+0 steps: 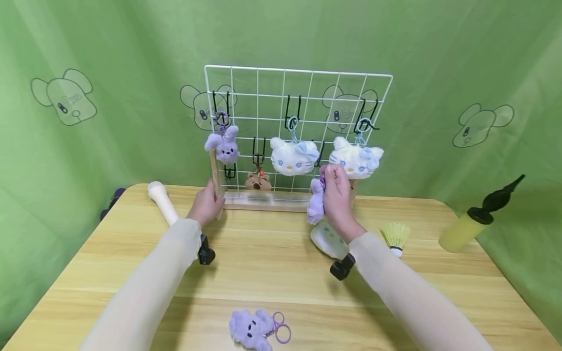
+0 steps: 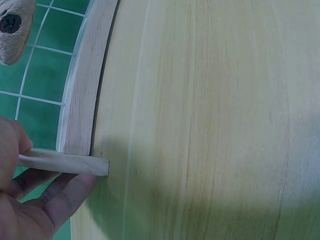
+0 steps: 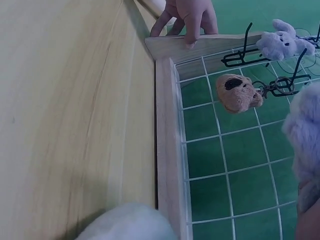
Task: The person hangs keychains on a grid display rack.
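A white wire grid rack [image 1: 298, 70] in a wooden frame stands at the table's back. My left hand [image 1: 207, 204] grips its left wooden side post [image 2: 70, 162] near the base, thumb and fingers on opposite sides. My right hand [image 1: 340, 202] pinches a purple plush keychain [image 1: 316, 201] near its ring, in front of the grid's lower right. On black hooks hang a purple bunny plush [image 1: 226, 148], a brown bear plush [image 1: 258, 182] and two white cat plushes with blue bows [image 1: 291, 158]. One hook [image 1: 320, 153] is partly hidden behind the right hand.
A white plush [image 1: 328, 240] lies on the table under the right wrist. Another purple plush keychain [image 1: 250, 329] lies at the front. A white bone-shaped stick [image 1: 162, 201] is at left; a yellow shuttlecock [image 1: 396, 235] and yellow bottle with black nozzle [image 1: 463, 231] at right.
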`<move>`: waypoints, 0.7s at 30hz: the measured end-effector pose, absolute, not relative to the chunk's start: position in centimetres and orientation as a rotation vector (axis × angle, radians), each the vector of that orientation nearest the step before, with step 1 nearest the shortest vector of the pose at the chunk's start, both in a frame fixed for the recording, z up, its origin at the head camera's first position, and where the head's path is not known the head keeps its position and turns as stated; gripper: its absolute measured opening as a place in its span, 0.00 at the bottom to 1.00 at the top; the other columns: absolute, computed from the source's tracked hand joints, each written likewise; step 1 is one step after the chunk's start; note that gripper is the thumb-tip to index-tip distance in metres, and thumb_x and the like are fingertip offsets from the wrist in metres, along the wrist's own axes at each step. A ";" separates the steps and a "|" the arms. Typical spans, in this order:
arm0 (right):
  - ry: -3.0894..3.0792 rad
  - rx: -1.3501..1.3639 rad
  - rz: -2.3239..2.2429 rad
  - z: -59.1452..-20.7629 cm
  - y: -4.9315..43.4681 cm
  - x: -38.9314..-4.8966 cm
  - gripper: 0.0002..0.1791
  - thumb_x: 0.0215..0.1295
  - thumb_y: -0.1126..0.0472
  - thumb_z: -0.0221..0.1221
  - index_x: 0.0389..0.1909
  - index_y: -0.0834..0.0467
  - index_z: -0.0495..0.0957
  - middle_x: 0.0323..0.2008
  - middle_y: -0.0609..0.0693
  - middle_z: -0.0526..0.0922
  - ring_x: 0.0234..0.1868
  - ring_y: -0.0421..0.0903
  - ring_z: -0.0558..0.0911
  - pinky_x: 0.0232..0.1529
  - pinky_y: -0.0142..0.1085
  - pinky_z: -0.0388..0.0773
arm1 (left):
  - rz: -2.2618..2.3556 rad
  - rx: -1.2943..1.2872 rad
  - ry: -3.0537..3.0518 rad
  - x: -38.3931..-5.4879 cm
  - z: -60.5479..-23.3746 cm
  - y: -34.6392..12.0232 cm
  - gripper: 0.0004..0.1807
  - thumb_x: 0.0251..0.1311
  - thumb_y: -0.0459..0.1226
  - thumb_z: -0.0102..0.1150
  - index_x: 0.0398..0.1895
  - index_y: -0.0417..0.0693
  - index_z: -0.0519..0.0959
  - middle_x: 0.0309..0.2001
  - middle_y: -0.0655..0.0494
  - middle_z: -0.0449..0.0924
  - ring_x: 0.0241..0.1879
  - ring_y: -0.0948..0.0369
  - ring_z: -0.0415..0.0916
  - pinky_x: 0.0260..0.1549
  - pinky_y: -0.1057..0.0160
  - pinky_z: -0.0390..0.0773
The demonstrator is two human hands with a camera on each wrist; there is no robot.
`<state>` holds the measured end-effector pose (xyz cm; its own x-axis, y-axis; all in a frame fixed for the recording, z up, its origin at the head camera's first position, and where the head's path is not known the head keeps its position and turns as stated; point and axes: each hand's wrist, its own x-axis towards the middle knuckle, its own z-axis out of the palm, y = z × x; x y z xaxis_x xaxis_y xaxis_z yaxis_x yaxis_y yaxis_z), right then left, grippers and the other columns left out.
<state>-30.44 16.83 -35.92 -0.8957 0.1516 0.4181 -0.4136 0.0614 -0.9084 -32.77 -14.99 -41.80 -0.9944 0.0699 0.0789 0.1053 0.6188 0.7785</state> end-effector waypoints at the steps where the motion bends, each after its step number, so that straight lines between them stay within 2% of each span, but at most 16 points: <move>1: -1.943 0.258 1.876 -35.9 16.8 -30.4 0.12 0.86 0.58 0.41 0.40 0.54 0.70 0.43 0.41 0.76 0.39 0.36 0.75 0.40 0.23 0.78 | -1.347 -0.151 -2.790 -32.7 -41.8 -15.0 0.33 0.75 0.32 0.45 0.79 0.35 0.52 0.70 0.24 0.71 0.61 0.33 0.80 0.59 0.43 0.87; 8: -1.987 0.241 1.789 -35.4 16.6 -30.3 0.12 0.85 0.59 0.42 0.42 0.60 0.71 0.45 0.54 0.78 0.35 0.35 0.75 0.35 0.24 0.77 | -1.345 -0.158 -2.783 -32.7 -41.8 -14.9 0.33 0.74 0.32 0.45 0.79 0.35 0.52 0.69 0.24 0.71 0.60 0.33 0.80 0.59 0.43 0.87; 12: -2.026 0.216 1.722 -35.2 16.7 -30.4 0.13 0.85 0.59 0.43 0.44 0.63 0.71 0.45 0.52 0.79 0.36 0.35 0.75 0.35 0.24 0.75 | -1.334 -0.158 -2.787 -32.7 -41.9 -14.9 0.32 0.74 0.32 0.44 0.79 0.34 0.53 0.69 0.24 0.71 0.61 0.33 0.80 0.59 0.43 0.87; 14: -2.054 0.198 1.689 -35.3 16.8 -30.5 0.13 0.85 0.59 0.43 0.45 0.63 0.72 0.45 0.55 0.80 0.35 0.36 0.75 0.34 0.24 0.74 | -1.328 -0.159 -2.789 -32.8 -41.9 -14.9 0.32 0.74 0.32 0.44 0.78 0.34 0.53 0.69 0.24 0.71 0.61 0.33 0.80 0.59 0.43 0.87; 21: -2.110 0.187 1.729 -35.7 16.7 -31.4 0.14 0.85 0.60 0.41 0.47 0.65 0.71 0.50 0.60 0.79 0.38 0.36 0.74 0.35 0.23 0.73 | -1.356 -0.160 -2.796 -32.7 -41.8 -14.9 0.34 0.75 0.32 0.43 0.81 0.35 0.49 0.69 0.22 0.70 0.56 0.34 0.83 0.45 0.51 0.93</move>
